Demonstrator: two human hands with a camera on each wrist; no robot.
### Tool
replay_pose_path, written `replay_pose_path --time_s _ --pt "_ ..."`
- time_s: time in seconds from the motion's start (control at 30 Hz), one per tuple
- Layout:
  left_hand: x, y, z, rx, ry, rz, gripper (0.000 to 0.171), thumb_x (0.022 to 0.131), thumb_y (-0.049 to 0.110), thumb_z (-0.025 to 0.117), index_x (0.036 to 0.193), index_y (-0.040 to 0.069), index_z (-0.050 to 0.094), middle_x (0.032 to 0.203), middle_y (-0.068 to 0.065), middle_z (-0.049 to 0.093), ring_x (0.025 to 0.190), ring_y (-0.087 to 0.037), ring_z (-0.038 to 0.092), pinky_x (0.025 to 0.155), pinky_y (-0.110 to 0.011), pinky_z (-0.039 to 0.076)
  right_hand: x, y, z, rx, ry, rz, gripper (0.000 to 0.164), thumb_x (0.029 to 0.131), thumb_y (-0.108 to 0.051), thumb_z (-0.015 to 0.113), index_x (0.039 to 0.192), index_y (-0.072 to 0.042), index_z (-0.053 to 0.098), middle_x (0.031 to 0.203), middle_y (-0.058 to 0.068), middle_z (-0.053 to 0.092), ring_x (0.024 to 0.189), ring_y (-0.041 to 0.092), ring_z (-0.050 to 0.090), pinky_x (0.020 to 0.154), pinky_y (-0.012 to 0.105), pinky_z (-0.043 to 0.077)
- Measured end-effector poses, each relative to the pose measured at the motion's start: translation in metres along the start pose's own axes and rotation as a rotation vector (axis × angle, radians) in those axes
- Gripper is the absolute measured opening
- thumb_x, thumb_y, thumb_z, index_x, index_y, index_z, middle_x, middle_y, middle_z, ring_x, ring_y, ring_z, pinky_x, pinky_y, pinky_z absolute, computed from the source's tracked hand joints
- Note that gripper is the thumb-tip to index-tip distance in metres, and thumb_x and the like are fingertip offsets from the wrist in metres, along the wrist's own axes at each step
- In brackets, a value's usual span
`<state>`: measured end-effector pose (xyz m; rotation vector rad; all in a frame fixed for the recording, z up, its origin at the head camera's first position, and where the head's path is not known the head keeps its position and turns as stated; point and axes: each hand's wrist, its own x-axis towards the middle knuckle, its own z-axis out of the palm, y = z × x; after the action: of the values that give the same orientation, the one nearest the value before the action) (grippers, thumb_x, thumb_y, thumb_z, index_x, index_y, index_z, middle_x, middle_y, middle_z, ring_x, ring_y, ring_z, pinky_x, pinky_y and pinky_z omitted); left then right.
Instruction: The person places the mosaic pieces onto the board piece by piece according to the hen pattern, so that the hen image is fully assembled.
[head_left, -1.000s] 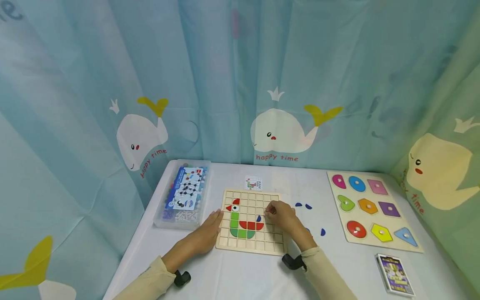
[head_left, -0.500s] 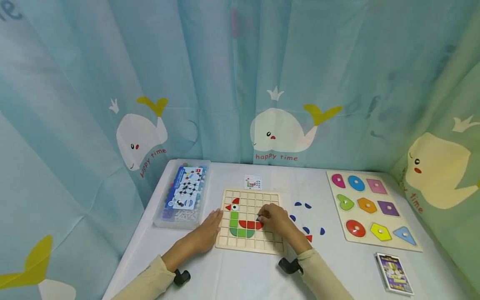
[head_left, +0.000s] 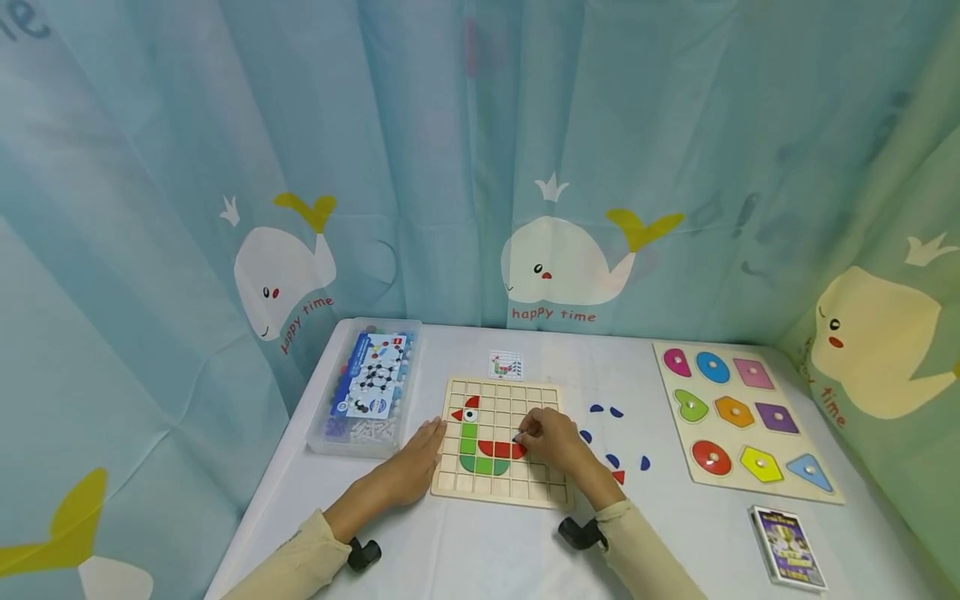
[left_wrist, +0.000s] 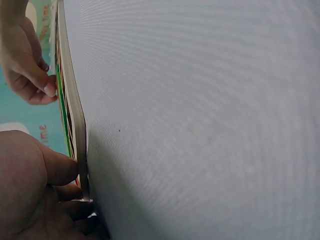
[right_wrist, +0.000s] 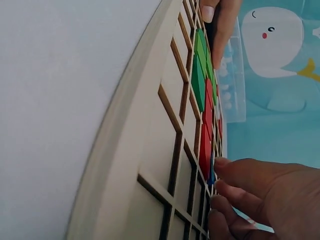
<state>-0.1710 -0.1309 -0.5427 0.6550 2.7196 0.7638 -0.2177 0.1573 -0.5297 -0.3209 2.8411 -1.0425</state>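
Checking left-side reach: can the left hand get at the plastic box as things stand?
Likely yes: the left hand touches the left edge of the grid board, close to the plastic box, with nothing visible between.

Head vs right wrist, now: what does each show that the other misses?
Head only: the knobbed shape puzzle, the pattern card, the purple-fronted box, the loose blue pieces and the loose red triangle.
Right wrist only: a low, close side-on look at the ridges of the wooden grid board.
Both: that board, its green pieces, its red pieces, the blue piece at the right hand, the left hand, the clear box, the whale curtain.
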Motion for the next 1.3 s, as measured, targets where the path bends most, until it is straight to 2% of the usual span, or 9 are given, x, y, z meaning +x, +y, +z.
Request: replay_pose_path --time_s 0.23,0.4,0.57,0.67,0.83,0.97,1.07,1.17,1.3 --pt "0.001 -0.001 0.002 -0.021 0.005 -0.008 0.057 0.113 0.012 0.037 0.164 -0.009 0.021 0.172 -0.028 0.018 0.161 -0.044 0.015 0.131 -0.056 0.019 0.002 0.008 -0.014 -0.048 0.074 -0.008 0.008 0.096 -0.013 0.077 0.097 -0.006 0.072 0.092 0.006 0.066 0.084 0.019 0.062 0.076 0.042 0.055" --pt "0.002 -0.003 0.002 -0.023 0.0 -0.007 0.058 0.113 0.012 0.038 0.164 -0.009 0.02 0.173 -0.027 0.017 0.161 -0.044 0.014 0.131 -0.057 0.018 0.005 0.03 -0.041 -0.158 0.133 0.112 0.025 0.1 -0.015 0.072 0.119 0.002 0.07 0.116 0.024 0.065 0.102 0.037 0.064 0.085 0.055 0.052" --pt "0.002 -0.002 0.001 -0.014 -0.006 -0.015 0.057 0.114 0.013 0.038 0.165 -0.008 0.02 0.173 -0.026 0.018 0.162 -0.042 0.014 0.131 -0.054 0.02 0.009 0.054 -0.067 -0.258 0.138 0.208 0.034 0.1 -0.007 0.068 0.132 0.004 0.063 0.136 0.034 0.055 0.122 0.051 0.053 0.094 0.064 0.044" --pt "0.003 -0.001 0.001 -0.004 -0.002 -0.019 0.057 0.114 0.013 0.037 0.164 -0.008 0.02 0.173 -0.026 0.018 0.162 -0.042 0.014 0.131 -0.054 0.02 0.012 0.064 -0.074 -0.282 0.103 0.227 0.03 0.099 -0.005 0.067 0.128 0.003 0.065 0.13 0.032 0.058 0.118 0.049 0.054 0.093 0.063 0.043" --pt "0.003 -0.002 0.002 0.003 -0.004 -0.025 0.057 0.114 0.013 0.038 0.165 -0.007 0.02 0.173 -0.025 0.018 0.162 -0.041 0.014 0.131 -0.053 0.019 0.015 0.072 -0.07 -0.283 0.056 0.237 0.02 0.099 -0.004 0.068 0.118 0.002 0.068 0.112 0.024 0.066 0.099 0.037 0.063 0.089 0.058 0.044" --pt "0.002 -0.002 0.002 -0.003 -0.001 -0.022 0.057 0.114 0.013 0.038 0.165 -0.007 0.021 0.173 -0.025 0.018 0.162 -0.042 0.015 0.131 -0.053 0.02 0.014 0.071 -0.068 -0.233 0.07 0.266 0.015 0.1 -0.008 0.069 0.11 0.003 0.066 0.102 0.02 0.067 0.088 0.031 0.063 0.083 0.05 0.051" --pt "0.002 -0.002 0.002 -0.002 -0.002 -0.022 0.057 0.114 0.013 0.038 0.165 -0.008 0.021 0.173 -0.026 0.018 0.162 -0.042 0.015 0.131 -0.053 0.02 0.01 0.071 -0.069 -0.18 0.061 0.314 0.019 0.101 -0.013 0.07 0.106 0.005 0.065 0.095 0.018 0.067 0.083 0.028 0.06 0.073 0.043 0.054" --pt "0.001 -0.001 0.002 -0.007 -0.004 -0.024 0.057 0.114 0.013 0.038 0.165 -0.007 0.021 0.173 -0.025 0.018 0.162 -0.042 0.015 0.131 -0.054 0.02 0.007 0.071 -0.072 -0.141 0.034 0.327 0.026 0.101 -0.017 0.069 0.112 0.006 0.062 0.1 0.02 0.066 0.086 0.029 0.061 0.075 0.042 0.055" --pt "0.001 -0.001 0.002 -0.012 -0.005 -0.028 0.057 0.114 0.013 0.038 0.165 -0.007 0.021 0.173 -0.025 0.018 0.162 -0.042 0.014 0.131 -0.054 0.02 0.005 0.072 -0.079 -0.146 -0.025 0.237 0.031 0.099 -0.007 0.066 0.126 0.007 0.059 0.117 0.028 0.063 0.101 0.038 0.063 0.088 0.053 0.058"
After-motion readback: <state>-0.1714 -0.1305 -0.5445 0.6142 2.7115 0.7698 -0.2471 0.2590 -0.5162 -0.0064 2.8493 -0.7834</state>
